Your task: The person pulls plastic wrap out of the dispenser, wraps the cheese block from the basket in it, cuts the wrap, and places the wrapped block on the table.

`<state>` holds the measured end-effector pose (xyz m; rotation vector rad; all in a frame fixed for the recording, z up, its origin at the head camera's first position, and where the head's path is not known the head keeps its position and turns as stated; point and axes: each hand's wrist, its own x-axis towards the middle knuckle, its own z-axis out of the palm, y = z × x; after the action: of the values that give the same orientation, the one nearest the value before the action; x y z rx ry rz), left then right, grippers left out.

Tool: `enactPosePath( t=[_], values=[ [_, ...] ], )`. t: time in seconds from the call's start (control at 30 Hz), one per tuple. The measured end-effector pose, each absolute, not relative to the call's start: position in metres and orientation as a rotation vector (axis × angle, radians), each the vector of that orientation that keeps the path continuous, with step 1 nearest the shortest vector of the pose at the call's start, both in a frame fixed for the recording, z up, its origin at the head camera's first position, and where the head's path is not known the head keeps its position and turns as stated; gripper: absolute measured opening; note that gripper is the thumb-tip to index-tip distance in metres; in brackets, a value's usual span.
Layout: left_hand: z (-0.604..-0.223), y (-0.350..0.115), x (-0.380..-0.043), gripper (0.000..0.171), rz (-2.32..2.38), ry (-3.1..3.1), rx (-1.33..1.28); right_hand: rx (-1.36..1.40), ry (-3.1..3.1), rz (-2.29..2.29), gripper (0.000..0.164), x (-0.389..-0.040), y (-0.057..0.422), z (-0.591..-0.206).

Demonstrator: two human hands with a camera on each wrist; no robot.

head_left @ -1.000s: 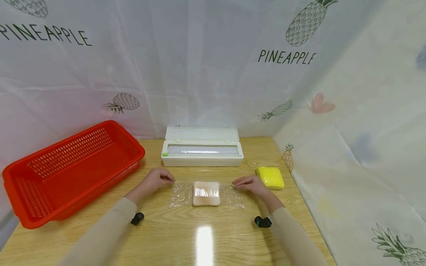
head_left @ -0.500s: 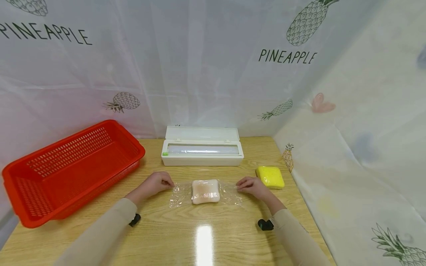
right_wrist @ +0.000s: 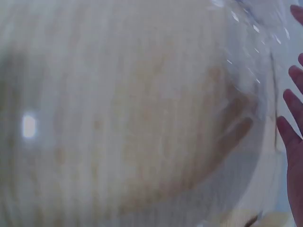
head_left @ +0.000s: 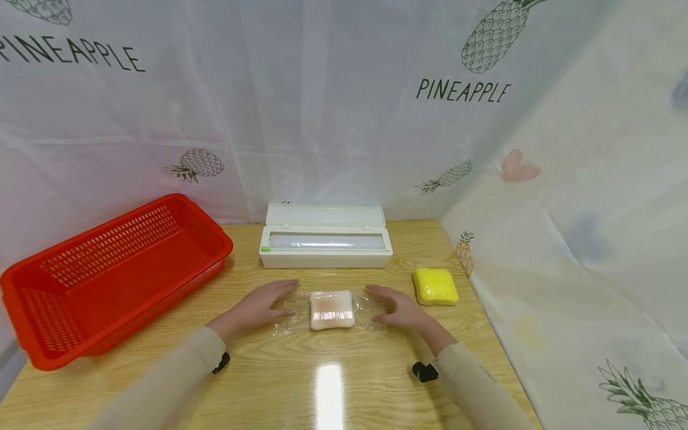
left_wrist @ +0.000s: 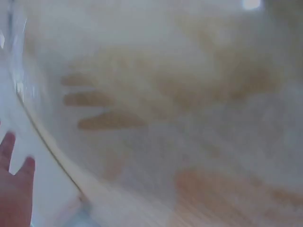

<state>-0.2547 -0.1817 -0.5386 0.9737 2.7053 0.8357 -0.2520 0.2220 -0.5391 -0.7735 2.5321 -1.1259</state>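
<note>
A pale peach-and-white sponge [head_left: 331, 310] with waisted sides lies mid-table in the head view, with clear plastic film [head_left: 294, 319] over it and spreading past both ends. My left hand [head_left: 263, 304] hovers at the film's left end, thumb and fingers apart and grasping nothing. At the opposite end is my right hand [head_left: 399, 307], likewise spread, its fingertips over the film. Whether either hand touches the film cannot be told. In the wrist views, only parts of the left hand [left_wrist: 16, 194] and right hand [right_wrist: 294, 137] show at the edges.
Behind the sponge stands a white cling film box [head_left: 326, 259], lid raised, roll inside. A yellow sponge [head_left: 435, 286] lies beyond my right hand. The red perforated basket [head_left: 161, 304] occupies the left side of the table [head_left: 269, 382]. Printed sheets hang behind and to the right.
Both hands have let go of the film's ends, spread their fingers and moved inward toward the sponge. The sponge shifted slightly back earlier and now lies still.
</note>
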Motion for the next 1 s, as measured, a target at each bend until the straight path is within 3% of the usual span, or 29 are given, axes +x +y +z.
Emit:
enactPosePath(
  t=[0.17,0.4,0.6,0.83,1.0],
  values=[
    [-0.543,-0.177,-0.238,0.082,0.596,2.654,1.14,-0.855,2.529,-0.919,0.071,-0.243,0.218,-0.541],
    [-0.55,-0.191,-0.231,0.081,0.553,2.623,1.08,-0.969,2.571,-0.769,0.064,-0.244,0.224,-0.544],
    [-0.538,-0.191,-0.229,0.071,0.769,2.702,0.91,-0.922,2.57,-0.972,0.048,-0.254,0.216,-0.536],
    [-0.524,-0.164,-0.222,0.055,1.031,2.671,0.854,-0.828,2.44,-1.121,0.054,-0.266,0.18,-0.522],
    [-0.524,-0.145,-0.211,0.047,1.206,2.56,0.801,-0.709,2.336,-1.22,0.045,-0.278,0.162,-0.524]
  ],
)
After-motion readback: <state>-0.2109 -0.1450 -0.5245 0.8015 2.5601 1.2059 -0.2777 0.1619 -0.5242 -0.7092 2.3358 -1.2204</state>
